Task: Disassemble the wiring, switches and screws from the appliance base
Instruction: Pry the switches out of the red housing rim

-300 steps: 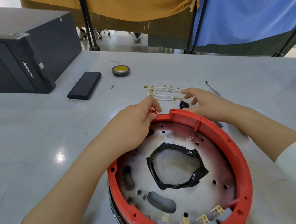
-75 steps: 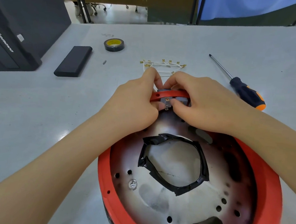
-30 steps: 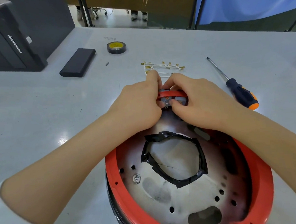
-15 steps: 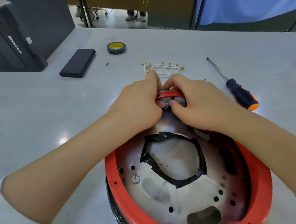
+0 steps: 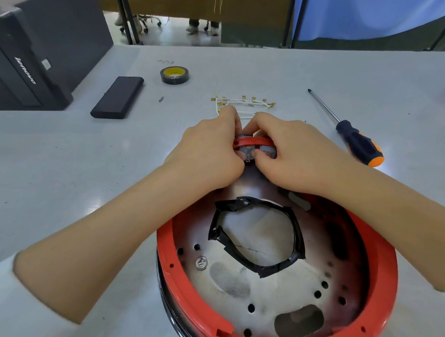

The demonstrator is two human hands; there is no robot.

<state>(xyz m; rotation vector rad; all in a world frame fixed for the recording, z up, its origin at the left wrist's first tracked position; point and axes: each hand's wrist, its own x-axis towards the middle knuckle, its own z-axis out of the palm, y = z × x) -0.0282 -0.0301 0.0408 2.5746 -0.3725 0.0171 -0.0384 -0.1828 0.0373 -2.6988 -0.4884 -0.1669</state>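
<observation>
The appliance base (image 5: 281, 291) lies open side up on the table (image 5: 59, 157), nearest the person, its red rim (image 5: 382, 271) a rigid plastic ring round a metal plate with a taped hole at the middle; being round it has no long axis, and its far edge points away from the person toward the loose wires (image 5: 243, 104). At that far edge sit the grey switches (image 5: 266, 149), just under the rim; the left hand (image 5: 209, 151) and the right hand (image 5: 293, 155) meet there, each with a narrow grip, fingertips pinching the switch block from either side, the thumbs partly hidden. The switches look small, hard and light, with thin brass tabs likely to bend; best held by the plastic body, not the tabs. The base appears stiff and heavy enough to stay put; the rim is the sound place to steady it. A screwdriver (image 5: 357, 143) lies well apart to the right, tip pointing away.
</observation>
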